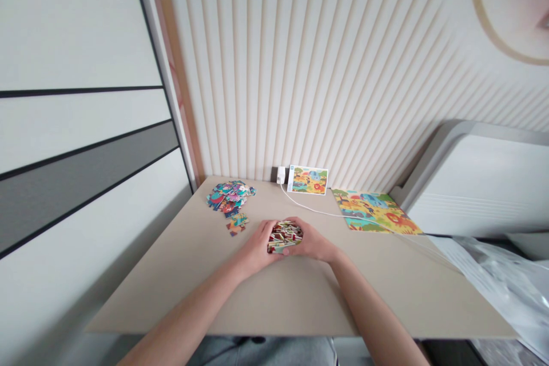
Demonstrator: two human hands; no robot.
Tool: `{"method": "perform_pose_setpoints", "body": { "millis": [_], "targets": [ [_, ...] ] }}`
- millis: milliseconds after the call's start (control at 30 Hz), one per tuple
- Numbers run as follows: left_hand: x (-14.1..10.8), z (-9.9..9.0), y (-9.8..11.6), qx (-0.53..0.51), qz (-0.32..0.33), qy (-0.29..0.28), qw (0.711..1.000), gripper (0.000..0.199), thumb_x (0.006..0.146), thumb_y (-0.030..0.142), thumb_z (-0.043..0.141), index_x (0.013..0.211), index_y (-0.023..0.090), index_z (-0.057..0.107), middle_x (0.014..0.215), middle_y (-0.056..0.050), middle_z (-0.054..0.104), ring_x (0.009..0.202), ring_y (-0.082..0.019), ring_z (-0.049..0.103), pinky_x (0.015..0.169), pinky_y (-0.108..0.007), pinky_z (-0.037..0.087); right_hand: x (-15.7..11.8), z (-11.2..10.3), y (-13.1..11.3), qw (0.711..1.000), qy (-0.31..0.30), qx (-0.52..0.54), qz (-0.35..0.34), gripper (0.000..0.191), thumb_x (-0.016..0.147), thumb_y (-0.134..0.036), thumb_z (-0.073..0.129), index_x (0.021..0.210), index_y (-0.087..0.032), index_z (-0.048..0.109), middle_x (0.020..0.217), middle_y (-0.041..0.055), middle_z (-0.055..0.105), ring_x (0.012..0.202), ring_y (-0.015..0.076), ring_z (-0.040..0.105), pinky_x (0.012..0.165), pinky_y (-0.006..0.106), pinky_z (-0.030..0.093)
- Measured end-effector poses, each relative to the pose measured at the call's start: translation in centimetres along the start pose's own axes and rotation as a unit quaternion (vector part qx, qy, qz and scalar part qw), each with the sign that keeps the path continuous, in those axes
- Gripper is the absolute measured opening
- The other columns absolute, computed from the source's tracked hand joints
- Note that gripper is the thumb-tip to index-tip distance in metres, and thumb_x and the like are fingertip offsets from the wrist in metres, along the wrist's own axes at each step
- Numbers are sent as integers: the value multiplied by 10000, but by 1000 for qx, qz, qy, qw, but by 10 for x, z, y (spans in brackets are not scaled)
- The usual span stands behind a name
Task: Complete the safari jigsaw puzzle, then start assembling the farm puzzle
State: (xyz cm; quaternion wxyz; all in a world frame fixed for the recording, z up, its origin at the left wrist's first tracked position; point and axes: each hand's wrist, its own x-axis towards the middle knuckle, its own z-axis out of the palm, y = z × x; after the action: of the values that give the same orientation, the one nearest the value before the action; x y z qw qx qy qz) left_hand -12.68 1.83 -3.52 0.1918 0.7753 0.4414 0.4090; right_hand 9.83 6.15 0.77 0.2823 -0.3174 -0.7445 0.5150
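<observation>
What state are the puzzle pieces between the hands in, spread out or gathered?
Gathered: the puzzle pieces sit in a tight bunch, cupped between the left hand and the right hand, both touching its sides.

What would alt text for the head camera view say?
Left hand and right hand cup a stack of jigsaw pieces on a beige table. A loose pile of pieces lies left; a picture card and colourful puzzle board lie right.

This looks like a room in a home: a beige table [300,303] stands against fluted white wall panelling [274,68], with a white plug [281,175] at its back edge and children's jigsaw pieces [229,197] on top.
</observation>
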Motion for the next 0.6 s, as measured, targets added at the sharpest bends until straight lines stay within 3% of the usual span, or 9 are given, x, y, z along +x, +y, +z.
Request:
{"method": "perform_pose_setpoints", "body": {
  "millis": [333,600],
  "targets": [
    [3,-2,7,-7,8,3,1000,773,739,212,871,1401,262,475,1321,-114,575,1246,-323,589,1062,-518,515,-6,9,0,1000,20,16,-10,903,597,-458,965,1348,-259,506,1272,68,668,1164,258,655,1047,453,521],
    [5,1,6,-8,17,13,1000,736,723,159,855,1356,262,496,1295,-97,567,1223,-294,597,1058,-477,530,-12,7,-3,993,50,-99,-43,854,656,-433,933,1378,-256,512,1316,79,646,1200,269,627,1064,461,493]
  ]
}}
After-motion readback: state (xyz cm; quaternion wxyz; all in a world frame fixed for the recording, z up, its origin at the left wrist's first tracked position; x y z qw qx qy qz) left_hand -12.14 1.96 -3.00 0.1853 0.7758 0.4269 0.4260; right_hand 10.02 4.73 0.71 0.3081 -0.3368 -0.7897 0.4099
